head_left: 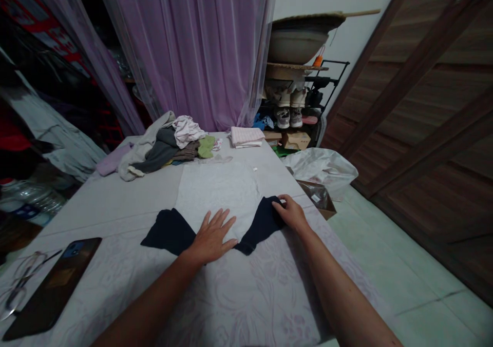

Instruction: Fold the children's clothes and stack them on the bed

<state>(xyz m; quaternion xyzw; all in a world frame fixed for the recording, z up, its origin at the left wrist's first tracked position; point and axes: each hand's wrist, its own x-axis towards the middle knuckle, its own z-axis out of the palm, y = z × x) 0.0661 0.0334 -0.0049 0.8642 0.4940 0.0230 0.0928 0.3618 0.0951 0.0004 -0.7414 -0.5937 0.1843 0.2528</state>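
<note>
A dark navy cloth (171, 231) lies spread in a V shape on the pale patterned table cover (239, 295). My left hand (212, 236) rests flat on the cloth's middle with fingers stretched and apart. My right hand (290, 212) is closed on the cloth's right end (264, 221), fingers pinching its upper edge. The cloth's left end lies free on the table.
A heap of clothes (162, 149) and a folded striped cloth (246, 136) sit at the table's far end. A phone (54, 285) and scissors (19, 285) lie at the near left. A cardboard box (319, 198) and plastic bag (323, 165) stand right of the table.
</note>
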